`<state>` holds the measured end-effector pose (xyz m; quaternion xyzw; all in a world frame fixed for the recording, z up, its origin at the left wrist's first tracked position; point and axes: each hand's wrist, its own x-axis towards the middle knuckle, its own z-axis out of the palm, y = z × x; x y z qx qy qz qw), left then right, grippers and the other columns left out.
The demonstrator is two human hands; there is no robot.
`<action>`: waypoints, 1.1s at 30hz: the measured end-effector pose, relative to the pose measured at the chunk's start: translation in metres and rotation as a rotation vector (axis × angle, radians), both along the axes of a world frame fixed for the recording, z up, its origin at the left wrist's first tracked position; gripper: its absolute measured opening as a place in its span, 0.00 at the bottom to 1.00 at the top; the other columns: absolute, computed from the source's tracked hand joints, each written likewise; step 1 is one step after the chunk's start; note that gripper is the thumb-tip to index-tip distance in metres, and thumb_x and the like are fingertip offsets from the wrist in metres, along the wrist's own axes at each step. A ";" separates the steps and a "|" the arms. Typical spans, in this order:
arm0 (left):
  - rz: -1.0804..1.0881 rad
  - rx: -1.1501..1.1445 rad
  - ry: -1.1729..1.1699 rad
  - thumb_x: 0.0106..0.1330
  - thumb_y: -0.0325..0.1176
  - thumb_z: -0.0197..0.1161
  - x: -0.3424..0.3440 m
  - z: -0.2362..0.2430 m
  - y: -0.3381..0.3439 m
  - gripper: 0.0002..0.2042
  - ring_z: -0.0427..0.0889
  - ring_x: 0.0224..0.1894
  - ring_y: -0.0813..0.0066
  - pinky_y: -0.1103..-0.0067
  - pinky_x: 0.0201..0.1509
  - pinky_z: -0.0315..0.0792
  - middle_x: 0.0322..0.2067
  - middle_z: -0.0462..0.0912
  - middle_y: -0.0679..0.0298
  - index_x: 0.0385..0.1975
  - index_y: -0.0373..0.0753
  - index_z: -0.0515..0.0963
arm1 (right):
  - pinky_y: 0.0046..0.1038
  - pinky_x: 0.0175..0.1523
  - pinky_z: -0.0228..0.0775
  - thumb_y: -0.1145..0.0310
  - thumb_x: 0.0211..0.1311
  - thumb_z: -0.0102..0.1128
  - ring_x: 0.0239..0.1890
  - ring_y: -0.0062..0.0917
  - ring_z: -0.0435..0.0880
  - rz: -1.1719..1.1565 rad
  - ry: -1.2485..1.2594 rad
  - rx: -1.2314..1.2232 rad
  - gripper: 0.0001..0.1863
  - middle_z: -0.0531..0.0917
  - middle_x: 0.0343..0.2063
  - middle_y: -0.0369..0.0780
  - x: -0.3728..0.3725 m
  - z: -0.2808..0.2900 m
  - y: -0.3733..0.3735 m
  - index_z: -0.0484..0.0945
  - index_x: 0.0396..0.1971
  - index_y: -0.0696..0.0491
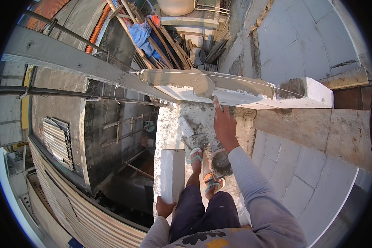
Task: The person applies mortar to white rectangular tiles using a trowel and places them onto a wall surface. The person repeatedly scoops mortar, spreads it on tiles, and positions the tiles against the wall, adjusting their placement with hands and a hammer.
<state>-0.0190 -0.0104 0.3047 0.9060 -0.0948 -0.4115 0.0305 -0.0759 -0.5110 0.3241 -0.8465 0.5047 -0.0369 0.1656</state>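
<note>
My left hand (164,206) grips the lower end of a tall white block (172,173) that stands upright beside my left leg. My right hand (224,124) reaches forward with fingers spread, its fingertips touching the near face of a white block course (252,97). Grey mortar (203,84) is smeared on top of that course, and a thin string line runs along it. My sandalled feet (196,156) stand on a narrow mortar-stained ledge.
A round bucket of grey mortar (221,163) sits by my right foot. A steel beam (70,58) crosses at left above a deep drop to roofs. Stacked timber and blue cloth (157,37) lie beyond. A block wall (310,182) is at right.
</note>
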 end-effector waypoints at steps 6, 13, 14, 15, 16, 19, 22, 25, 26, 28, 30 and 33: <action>-0.033 -0.041 -0.004 0.41 0.44 0.84 0.003 -0.008 0.004 0.40 0.81 0.54 0.39 0.55 0.57 0.76 0.49 0.80 0.42 0.51 0.32 0.67 | 0.45 0.43 0.81 0.73 0.63 0.62 0.40 0.48 0.85 -0.308 -0.007 -0.001 0.44 0.75 0.50 0.49 -0.115 -0.042 -0.005 0.53 0.78 0.45; -0.049 -0.079 -0.027 0.43 0.41 0.84 -0.005 -0.022 0.010 0.37 0.81 0.51 0.38 0.54 0.54 0.75 0.46 0.80 0.42 0.47 0.32 0.66 | 0.49 0.56 0.73 0.69 0.66 0.60 0.53 0.53 0.80 -0.487 -0.202 0.079 0.37 0.74 0.57 0.55 -0.209 -0.109 0.099 0.58 0.74 0.56; -0.071 -0.086 -0.034 0.43 0.40 0.84 -0.005 -0.025 0.011 0.37 0.81 0.50 0.38 0.54 0.54 0.75 0.45 0.80 0.42 0.46 0.32 0.65 | 0.50 0.53 0.75 0.67 0.67 0.59 0.51 0.52 0.81 -0.485 -0.227 0.081 0.36 0.75 0.55 0.53 -0.233 -0.141 0.140 0.58 0.74 0.54; -0.074 -0.097 -0.025 0.44 0.40 0.83 -0.005 -0.029 0.011 0.36 0.82 0.49 0.39 0.54 0.53 0.75 0.44 0.80 0.42 0.46 0.32 0.65 | 0.50 0.51 0.77 0.65 0.68 0.59 0.50 0.52 0.82 -0.483 -0.252 0.084 0.36 0.76 0.53 0.51 -0.258 -0.172 0.176 0.59 0.73 0.52; -0.066 -0.096 -0.020 0.45 0.39 0.83 -0.007 -0.034 0.013 0.35 0.82 0.48 0.39 0.55 0.53 0.75 0.44 0.80 0.42 0.46 0.33 0.65 | 0.50 0.51 0.77 0.62 0.69 0.58 0.50 0.51 0.83 -0.506 -0.117 0.271 0.32 0.78 0.52 0.52 -0.274 -0.194 0.204 0.62 0.70 0.53; -0.051 -0.073 -0.004 0.47 0.36 0.83 -0.015 -0.036 0.009 0.33 0.83 0.46 0.40 0.56 0.52 0.76 0.41 0.81 0.43 0.46 0.33 0.65 | 0.49 0.50 0.79 0.55 0.71 0.54 0.48 0.49 0.86 -0.474 0.211 0.723 0.24 0.82 0.50 0.52 -0.317 -0.248 0.272 0.71 0.60 0.54; -0.014 -0.064 -0.006 0.48 0.34 0.82 -0.025 -0.046 0.005 0.33 0.83 0.46 0.42 0.57 0.52 0.76 0.41 0.81 0.43 0.46 0.32 0.65 | 0.50 0.47 0.80 0.51 0.72 0.53 0.41 0.49 0.88 -0.287 0.327 0.767 0.21 0.88 0.36 0.50 -0.332 -0.322 0.291 0.76 0.50 0.53; -0.022 -0.080 -0.011 0.48 0.33 0.81 -0.030 -0.057 -0.005 0.32 0.83 0.46 0.43 0.58 0.52 0.76 0.42 0.82 0.42 0.47 0.31 0.65 | 0.50 0.52 0.78 0.54 0.70 0.56 0.46 0.49 0.87 -0.337 0.303 0.729 0.20 0.87 0.40 0.52 -0.317 -0.392 0.285 0.78 0.49 0.55; -0.030 -0.070 -0.015 0.48 0.33 0.81 -0.032 -0.055 -0.008 0.32 0.83 0.46 0.42 0.58 0.53 0.76 0.42 0.82 0.42 0.47 0.31 0.65 | 0.49 0.52 0.79 0.51 0.69 0.58 0.47 0.50 0.87 -0.305 0.325 0.787 0.22 0.87 0.41 0.52 -0.311 -0.405 0.280 0.81 0.49 0.55; -0.039 -0.067 -0.010 0.48 0.33 0.81 -0.032 -0.058 -0.014 0.32 0.84 0.47 0.43 0.58 0.52 0.76 0.42 0.82 0.42 0.47 0.31 0.65 | 0.46 0.52 0.80 0.49 0.68 0.59 0.47 0.49 0.87 -0.330 0.207 0.712 0.25 0.88 0.42 0.51 -0.310 -0.416 0.278 0.82 0.51 0.55; -0.059 -0.064 -0.029 0.48 0.33 0.82 -0.032 -0.060 -0.005 0.33 0.84 0.47 0.43 0.57 0.52 0.76 0.42 0.82 0.43 0.47 0.32 0.65 | 0.44 0.53 0.80 0.47 0.67 0.61 0.47 0.48 0.87 -0.326 0.123 0.726 0.27 0.88 0.43 0.51 -0.324 -0.412 0.280 0.82 0.53 0.55; -0.055 -0.067 -0.041 0.47 0.35 0.82 -0.033 -0.058 0.022 0.34 0.84 0.47 0.43 0.57 0.53 0.76 0.43 0.82 0.43 0.48 0.32 0.66 | 0.40 0.55 0.79 0.47 0.62 0.68 0.49 0.45 0.87 -0.315 0.063 0.848 0.30 0.88 0.46 0.50 -0.360 -0.360 0.275 0.82 0.54 0.56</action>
